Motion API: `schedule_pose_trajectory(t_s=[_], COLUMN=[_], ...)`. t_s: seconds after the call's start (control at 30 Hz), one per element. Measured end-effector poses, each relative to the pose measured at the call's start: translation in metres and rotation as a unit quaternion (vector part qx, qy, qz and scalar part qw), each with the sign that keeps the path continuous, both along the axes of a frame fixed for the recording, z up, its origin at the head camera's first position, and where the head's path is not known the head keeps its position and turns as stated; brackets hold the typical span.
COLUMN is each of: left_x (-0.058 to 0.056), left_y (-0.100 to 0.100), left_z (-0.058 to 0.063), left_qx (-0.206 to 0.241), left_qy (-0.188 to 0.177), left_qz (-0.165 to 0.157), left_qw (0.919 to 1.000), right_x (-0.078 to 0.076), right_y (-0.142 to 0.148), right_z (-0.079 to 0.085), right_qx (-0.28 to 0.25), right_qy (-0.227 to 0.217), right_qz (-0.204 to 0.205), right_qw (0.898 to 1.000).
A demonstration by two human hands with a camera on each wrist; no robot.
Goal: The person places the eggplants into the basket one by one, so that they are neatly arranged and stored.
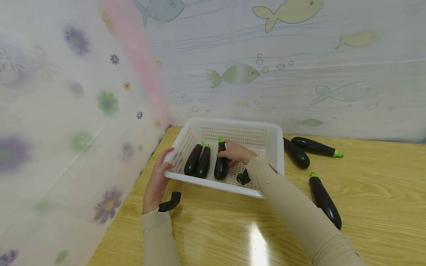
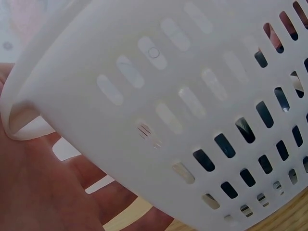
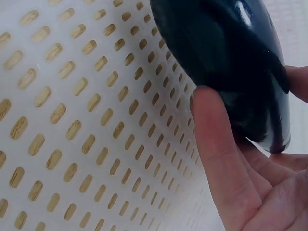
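Observation:
In the head view my right hand (image 1: 235, 152) grips an eggplant (image 1: 221, 166) inside a white perforated plastic basket (image 1: 213, 185). The right wrist view shows the fingers and thumb round the dark, glossy eggplant (image 3: 231, 57), over the basket's slotted floor (image 3: 72, 110). Two more eggplants (image 1: 193, 159) lie side by side in the basket's left part, green stems toward the back. My left hand (image 1: 158, 181) holds the basket's left rim near its front corner, thumb over the edge. In the left wrist view, fingers (image 2: 113, 197) spread along the outside of the basket wall (image 2: 120, 110).
Right of the basket, two eggplants (image 1: 314, 146) lie close together, and another eggplant (image 1: 325, 201) lies nearer on the wooden table (image 1: 376, 192). A patterned wall covering (image 1: 293, 88) rises behind the basket and along the left side. Dark wrist mounts (image 1: 170, 202) sit at both wrists.

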State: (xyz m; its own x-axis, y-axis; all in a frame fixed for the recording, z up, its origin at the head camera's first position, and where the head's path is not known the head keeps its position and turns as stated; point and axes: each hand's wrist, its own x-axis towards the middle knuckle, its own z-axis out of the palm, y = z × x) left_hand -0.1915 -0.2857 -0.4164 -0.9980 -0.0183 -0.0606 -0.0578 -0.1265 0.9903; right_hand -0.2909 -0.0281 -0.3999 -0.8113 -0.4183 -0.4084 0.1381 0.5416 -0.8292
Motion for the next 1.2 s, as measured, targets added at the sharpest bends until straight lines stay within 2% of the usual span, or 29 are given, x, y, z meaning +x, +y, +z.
schedule_pose_trajectory(t_s=[0.2,0.4,0.8,1.0,1.2], left_x=[-0.0008,-0.001,0.0004,-0.002,-0.0022], left_y=[0.0011,0.0014,0.0018,0.0011,0.0009], left_z=[0.0016,0.0012,0.0035,-0.0008,-0.0013], left_qx=[0.006,0.015,-0.001,-0.012,-0.003], left_qy=[-0.002,-0.002,-0.002,0.008,0.004], left_qz=[-0.002,-0.008,0.0,0.004,0.001], left_qw=[1.0,0.9999,1.0,0.9999,1.0], right_x=[0.0009,0.0013,-0.0003,0.001,0.0015], right_y=[0.0012,0.0013,-0.0006,0.0009,0.0017], right_z=[0.0004,-0.0005,-0.0007,0.0024,0.0036], right_qx=[0.002,-0.005,-0.002,-0.009,-0.009], right_qy=[-0.013,-0.014,-0.006,-0.016,-0.023], right_qz=[0.012,0.008,0.019,0.038,0.054], right_qw=[1.0,1.0,1.0,0.999,0.998])
